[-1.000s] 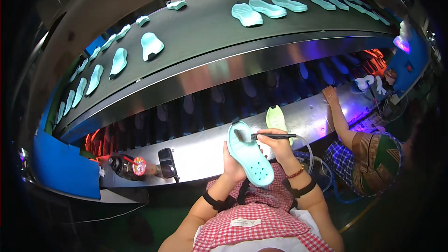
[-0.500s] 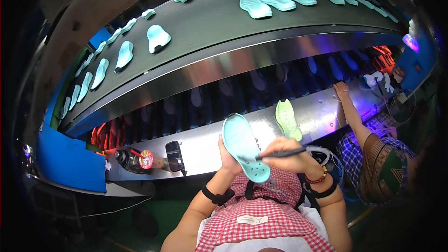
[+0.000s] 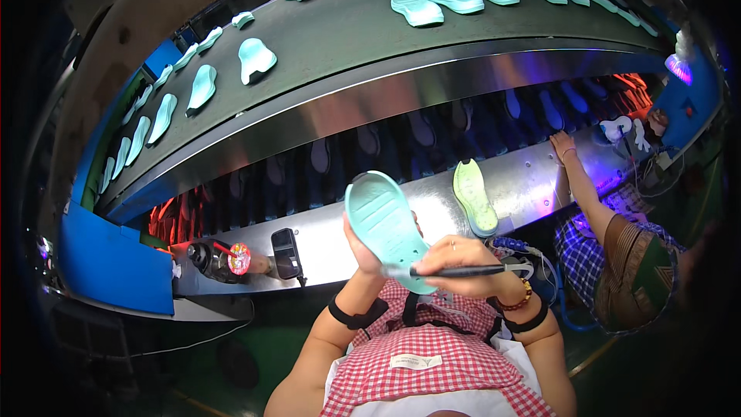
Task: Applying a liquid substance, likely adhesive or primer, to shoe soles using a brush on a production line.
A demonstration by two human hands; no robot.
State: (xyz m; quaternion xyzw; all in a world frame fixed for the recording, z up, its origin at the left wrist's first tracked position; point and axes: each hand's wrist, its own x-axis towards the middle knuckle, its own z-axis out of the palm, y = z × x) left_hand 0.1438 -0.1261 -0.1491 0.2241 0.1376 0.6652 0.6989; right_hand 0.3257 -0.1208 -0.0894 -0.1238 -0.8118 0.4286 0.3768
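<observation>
In front of my chest I hold a mint-green shoe sole (image 3: 380, 215), tilted with its broad end up and to the left. My left hand (image 3: 361, 251) is closed around its side edge, with fingertips showing at the far side. My right hand (image 3: 467, 251) grips a slim brush (image 3: 461, 271) with a black handle and a pale tip; a thin white tube is at its back end. The brush tip is over the lower left edge of the sole, near the small holes; whether it touches cannot be made out. To the right, a yellow-green sole (image 3: 473, 199) lies on the metal ledge.
Beyond the metal ledge (image 3: 332, 235) runs a dark conveyor belt (image 3: 332, 38) carrying several mint soles. Below it, more soles stand in a dark, red-lit opening. A phone (image 3: 286, 253) and a dark bottle (image 3: 208, 261) are at left. A co-worker's arm (image 3: 583, 177) rests at right.
The sole has moved up and left, and its inner face has turned more toward me. My right hand has carried the brush leftward, to the sole's left edge.
</observation>
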